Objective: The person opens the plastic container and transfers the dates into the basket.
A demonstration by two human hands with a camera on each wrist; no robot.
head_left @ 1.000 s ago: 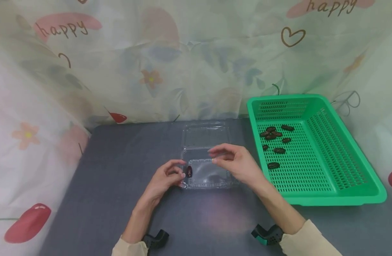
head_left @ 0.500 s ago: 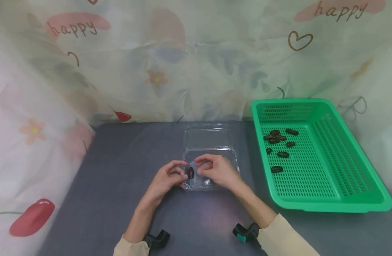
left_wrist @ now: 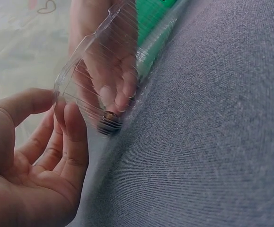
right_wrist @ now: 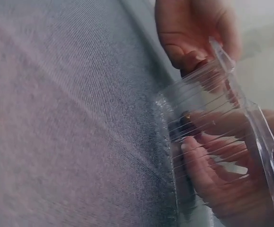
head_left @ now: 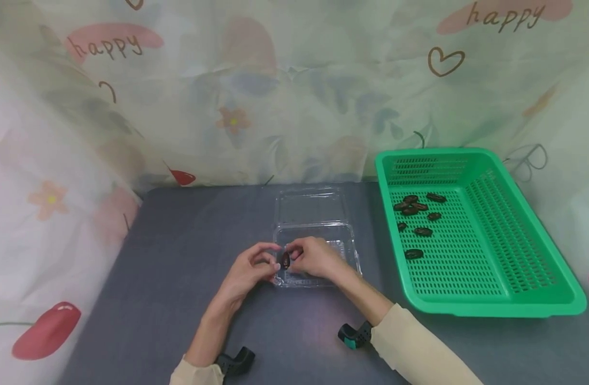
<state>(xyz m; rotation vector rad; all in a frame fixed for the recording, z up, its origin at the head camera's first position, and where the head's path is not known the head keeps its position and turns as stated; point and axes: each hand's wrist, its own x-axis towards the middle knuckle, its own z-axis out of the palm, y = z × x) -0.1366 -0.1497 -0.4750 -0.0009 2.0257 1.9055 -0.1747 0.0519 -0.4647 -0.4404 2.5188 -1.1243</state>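
Observation:
A dark brown date (head_left: 286, 260) is at the left end of a clear hinged plastic box (head_left: 318, 283), whose lid lies folded back behind it. My left hand (head_left: 248, 269) pinches the box's left rim between thumb and finger, as the left wrist view (left_wrist: 42, 156) shows. Inside the box, my right hand (head_left: 318, 259) has its thumb and fingertips at the date, pinching it. Through the ribbed plastic wall, the right wrist view shows the date (right_wrist: 188, 120) against the right fingertips (right_wrist: 193, 142). The clear wall partly blurs that grip.
A green slotted basket (head_left: 491, 305) stands on the right with several dates (head_left: 423, 231) scattered along its left side. Grey cloth (head_left: 188, 230) covers the table. A printed curtain (head_left: 179, 123) hangs behind and at the sides.
My right hand has moved left and slightly down across the box to the date, and its fingertips have closed in on it. The left hand stays at the rim.

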